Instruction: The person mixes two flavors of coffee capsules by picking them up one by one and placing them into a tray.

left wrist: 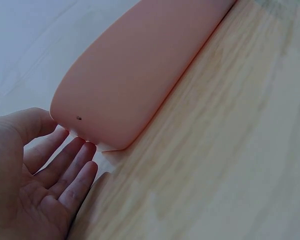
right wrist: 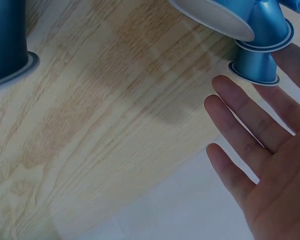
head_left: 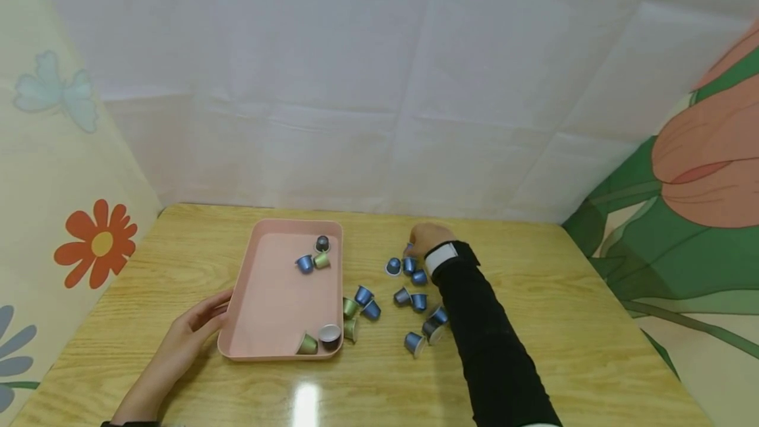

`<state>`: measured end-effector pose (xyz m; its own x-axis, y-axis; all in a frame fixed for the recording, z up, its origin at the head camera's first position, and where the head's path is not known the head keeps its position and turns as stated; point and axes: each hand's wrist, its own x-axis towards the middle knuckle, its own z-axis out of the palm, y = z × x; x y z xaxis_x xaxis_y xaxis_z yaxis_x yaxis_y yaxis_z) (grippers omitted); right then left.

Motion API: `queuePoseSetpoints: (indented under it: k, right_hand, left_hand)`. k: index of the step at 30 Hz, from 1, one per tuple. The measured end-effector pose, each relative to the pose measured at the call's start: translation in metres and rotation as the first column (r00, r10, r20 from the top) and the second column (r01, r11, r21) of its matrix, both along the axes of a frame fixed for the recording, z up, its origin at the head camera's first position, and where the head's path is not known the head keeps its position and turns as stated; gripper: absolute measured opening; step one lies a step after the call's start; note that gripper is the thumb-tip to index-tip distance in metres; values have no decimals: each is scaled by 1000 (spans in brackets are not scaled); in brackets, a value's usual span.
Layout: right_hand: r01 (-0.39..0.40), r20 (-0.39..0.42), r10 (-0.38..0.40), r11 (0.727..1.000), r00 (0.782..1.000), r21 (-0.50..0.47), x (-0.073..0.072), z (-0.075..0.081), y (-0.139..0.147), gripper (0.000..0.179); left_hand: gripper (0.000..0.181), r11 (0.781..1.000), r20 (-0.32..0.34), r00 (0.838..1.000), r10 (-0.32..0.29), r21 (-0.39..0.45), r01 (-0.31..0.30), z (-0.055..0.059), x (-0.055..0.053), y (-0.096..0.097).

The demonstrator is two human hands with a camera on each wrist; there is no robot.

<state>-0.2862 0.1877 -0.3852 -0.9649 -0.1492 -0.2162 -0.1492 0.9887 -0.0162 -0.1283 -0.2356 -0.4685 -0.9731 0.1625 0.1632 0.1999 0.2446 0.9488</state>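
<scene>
My left hand (head_left: 192, 329) is at the left side of a pink tray (head_left: 269, 354). In the left wrist view its relaxed fingers (left wrist: 65, 165) touch the tray's end wall. Inside the tray lie several coffee capsules, among them a blue capsule (head_left: 305, 264) and a green capsule (head_left: 308, 344). At the far side of the table my right hand (head_left: 429, 238) pinches a blue coffee capsule (right wrist: 255, 66) between thumb and index finger, the other fingers extended. Beside it stand a blue capsule (head_left: 394, 267) and another blue capsule (head_left: 410, 265); my hand partly hides the pinched one.
More capsules lie loose on the wooden table (head_left: 510, 321): green capsules (head_left: 350, 308) against the tray's right wall, blue ones (head_left: 371, 310) just beside them, and a dark capsule (head_left: 433, 331) near my right sleeve. A white cloth (head_left: 332, 117) hangs behind the table's back edge.
</scene>
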Motion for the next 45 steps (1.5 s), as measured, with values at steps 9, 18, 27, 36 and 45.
queuePoseSetpoints:
  k: [9,18,27,36,45]
  right_hand:
    - [-8,8,8,1000,1000,24,-3,-3,0,17]
    - [-95,-119,100,994,988,51,-6,10,-19,10]
    - [-241,-132,252,966,959,91,-4,26,-58,13]
    - [-341,-94,352,932,931,120,-2,37,-90,14]
    - [-431,-170,452,891,876,144,9,42,-114,14]
  left_hand:
    - [48,1000,9,1000,10,-17,-10,0,0,0]
    - [49,1000,2,1000,2,-12,-2,-1,-2,0]
    - [49,1000,-7,1000,-10,1,10,-2,-2,-1]
    - [48,1000,-2,1000,0,-8,0,-2,-2,-1]
    - [49,1000,14,1000,10,-19,-10,0,-1,0]
